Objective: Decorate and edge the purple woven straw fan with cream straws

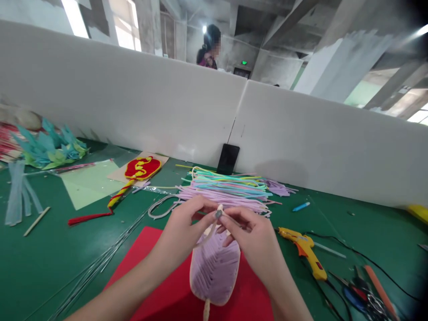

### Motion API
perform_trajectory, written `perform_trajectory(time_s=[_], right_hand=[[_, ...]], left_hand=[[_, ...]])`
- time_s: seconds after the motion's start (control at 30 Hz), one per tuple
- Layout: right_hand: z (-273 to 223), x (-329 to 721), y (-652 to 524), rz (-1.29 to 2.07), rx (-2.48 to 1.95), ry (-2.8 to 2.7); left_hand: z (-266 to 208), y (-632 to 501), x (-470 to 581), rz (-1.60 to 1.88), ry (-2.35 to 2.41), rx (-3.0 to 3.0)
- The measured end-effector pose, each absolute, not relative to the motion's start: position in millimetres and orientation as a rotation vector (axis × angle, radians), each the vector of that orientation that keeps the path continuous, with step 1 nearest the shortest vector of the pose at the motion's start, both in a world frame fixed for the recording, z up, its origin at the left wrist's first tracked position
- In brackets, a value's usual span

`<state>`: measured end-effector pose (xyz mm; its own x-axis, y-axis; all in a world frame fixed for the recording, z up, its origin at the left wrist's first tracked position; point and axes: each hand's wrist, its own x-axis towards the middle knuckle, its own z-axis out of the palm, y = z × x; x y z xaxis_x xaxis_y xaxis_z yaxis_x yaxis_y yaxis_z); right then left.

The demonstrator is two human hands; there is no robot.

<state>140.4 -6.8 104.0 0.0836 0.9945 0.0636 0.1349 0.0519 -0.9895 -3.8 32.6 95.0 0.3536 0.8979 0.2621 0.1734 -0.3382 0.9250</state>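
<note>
My left hand (192, 218) and my right hand (252, 225) meet fingertip to fingertip over the middle of the table. Both are closed in a pinch on a pale chenille stem (210, 232), bent small at the fingertips, with its tail hanging below my left fingers. A small grey spot shows between the thumbs; its kind is unclear. Directly beneath lies a lilac fan-shaped piece (216, 267) with a cream edge and a cream twisted handle (206, 308). Its top is partly hidden by my fingers. Under it is a red sheet (150, 254).
Lilac, mint and yellow chenille stems (227, 189) lie beyond my hands, before a phone (228, 158) leaning on a white partition (150, 102). A yellow glue gun (306, 252) and scissors (374, 305) are right. A red-yellow fan (142, 168) and thin wires (110, 249) are left.
</note>
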Motion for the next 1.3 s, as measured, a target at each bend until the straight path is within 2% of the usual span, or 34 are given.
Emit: perform_trajectory(time_s=[0.5, 1.0, 1.3], right_hand=[[100.0, 141.8, -10.8, 0.923, -1.315, -1.295], [101.9, 148.4, -14.6, 0.320, -1.369, -1.754], [107.3, 156.5, -16.6, 0.422, -1.297, -1.871]], left_hand=[[103.8, 22.4, -9.0, 1.042, 1.068, 2.031], [110.8, 14.8, -16.5, 0.846, 1.097, 2.312], [111.1, 16.8, -21.8, 0.718, 1.021, 2.229]])
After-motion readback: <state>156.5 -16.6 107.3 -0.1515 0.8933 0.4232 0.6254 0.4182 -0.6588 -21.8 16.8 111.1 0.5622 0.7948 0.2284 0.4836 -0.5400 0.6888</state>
